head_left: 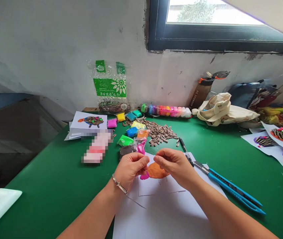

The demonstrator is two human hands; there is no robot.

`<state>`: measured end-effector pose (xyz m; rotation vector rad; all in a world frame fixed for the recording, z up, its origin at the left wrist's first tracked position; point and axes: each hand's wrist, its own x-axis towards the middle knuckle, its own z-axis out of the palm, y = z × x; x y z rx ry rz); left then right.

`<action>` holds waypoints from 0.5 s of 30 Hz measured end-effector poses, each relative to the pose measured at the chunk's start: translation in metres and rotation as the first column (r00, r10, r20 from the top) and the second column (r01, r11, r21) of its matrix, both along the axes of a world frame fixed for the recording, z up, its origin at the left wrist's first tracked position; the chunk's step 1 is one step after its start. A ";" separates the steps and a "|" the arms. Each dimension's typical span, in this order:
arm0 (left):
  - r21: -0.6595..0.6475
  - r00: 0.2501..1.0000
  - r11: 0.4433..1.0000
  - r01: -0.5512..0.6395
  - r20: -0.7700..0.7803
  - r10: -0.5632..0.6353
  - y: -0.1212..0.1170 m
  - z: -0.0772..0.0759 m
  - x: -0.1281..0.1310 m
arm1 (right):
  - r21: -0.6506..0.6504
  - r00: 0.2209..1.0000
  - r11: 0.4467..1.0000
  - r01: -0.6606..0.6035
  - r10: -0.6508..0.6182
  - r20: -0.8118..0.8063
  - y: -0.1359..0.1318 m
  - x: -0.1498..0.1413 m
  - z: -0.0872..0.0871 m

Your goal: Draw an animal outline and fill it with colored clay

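My left hand [133, 166], with a bracelet at its wrist, is closed in a pinch. Facing it, thumb and finger of my right hand [173, 163] are also pressed together. A small gap parts the two hands, and whatever lies between the fingertips is hidden or too small to name. Just below them, a flat orange clay shape [157, 171] lies on a white sheet of paper [161, 215], with a magenta clay piece [144, 176] at its left end. Thin drawn lines show under the orange clay.
Beyond my hands lie a pile of sunflower seeds [160, 131] and several clay packets [125, 140]. A black pen [185, 151] and blue tweezers [234, 189] rest at right. Seed-decorated pictures [89, 120] sit far left. A bottle [201, 91] and cloth bag [218, 109] stand behind.
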<state>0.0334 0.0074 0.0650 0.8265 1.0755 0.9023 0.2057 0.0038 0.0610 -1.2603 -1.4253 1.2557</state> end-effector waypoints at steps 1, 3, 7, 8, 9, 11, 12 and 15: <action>0.001 1.000 1.000 0.003 -0.001 -0.003 0.000 0.000 0.000 | -0.012 1.000 1.000 -0.005 0.005 -0.026 0.000 0.000 0.000; -0.011 1.000 1.000 0.009 0.006 -0.009 0.000 -0.001 0.000 | -0.038 0.997 0.999 -0.021 0.018 -0.080 0.001 0.001 0.000; -0.058 0.997 0.998 -0.014 0.070 0.018 0.000 -0.003 -0.001 | -0.043 0.988 0.999 -0.026 0.019 -0.153 0.002 0.002 -0.002; -0.069 0.996 0.997 -0.027 0.084 0.032 0.000 -0.003 -0.001 | -0.049 0.986 0.998 -0.028 0.019 -0.167 0.003 0.002 -0.003; -0.078 0.995 0.996 -0.035 0.092 0.043 0.000 -0.003 -0.001 | -0.058 0.983 0.998 -0.028 0.017 -0.181 0.003 0.002 -0.003; -0.082 0.994 0.996 -0.046 0.093 0.054 0.001 -0.003 -0.001 | -0.075 0.982 0.997 -0.018 0.004 -0.186 0.003 0.002 -0.003; -0.075 0.995 0.996 -0.045 0.082 0.051 0.001 -0.003 -0.001 | -0.080 0.985 0.997 -0.012 -0.002 -0.170 0.003 0.002 -0.002; -0.021 1.000 1.000 -0.007 0.019 0.008 0.002 -0.002 -0.001 | -0.100 0.995 0.995 -0.010 0.000 -0.096 0.002 0.001 0.002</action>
